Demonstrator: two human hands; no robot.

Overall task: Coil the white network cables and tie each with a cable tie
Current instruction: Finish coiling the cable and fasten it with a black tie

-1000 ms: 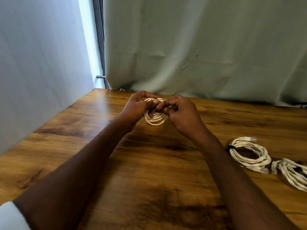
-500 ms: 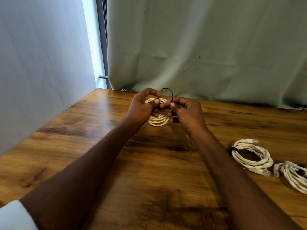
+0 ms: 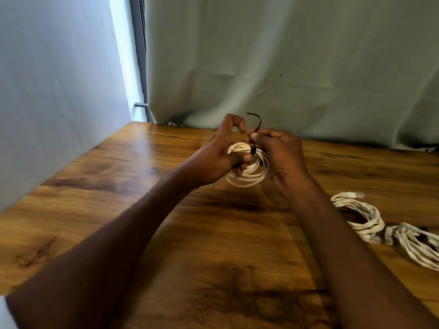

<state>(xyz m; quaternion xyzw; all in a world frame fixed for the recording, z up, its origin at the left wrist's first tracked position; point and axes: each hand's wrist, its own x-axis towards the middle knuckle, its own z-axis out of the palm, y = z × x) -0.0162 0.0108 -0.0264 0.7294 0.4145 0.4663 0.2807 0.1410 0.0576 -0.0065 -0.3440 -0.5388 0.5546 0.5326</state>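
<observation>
Head view: left hand point(image 3: 219, 160) grips the coiled white cable point(image 3: 249, 170) above the wooden table point(image 3: 142, 186); right hand point(image 3: 280, 150) pinches the black cable tie point(image 3: 257, 123), its tail now pulled out longer than half a second ago. Two coiled cables point(image 3: 363, 217) lie near the table's right edge

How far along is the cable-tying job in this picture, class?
Done, it seems: two white coils lie on the table, the nearer coil and the edge coil; their ties are hard to see. In hand: the left hand grips a third coil while the right hand pulls its black tie. No loose cables show.
</observation>
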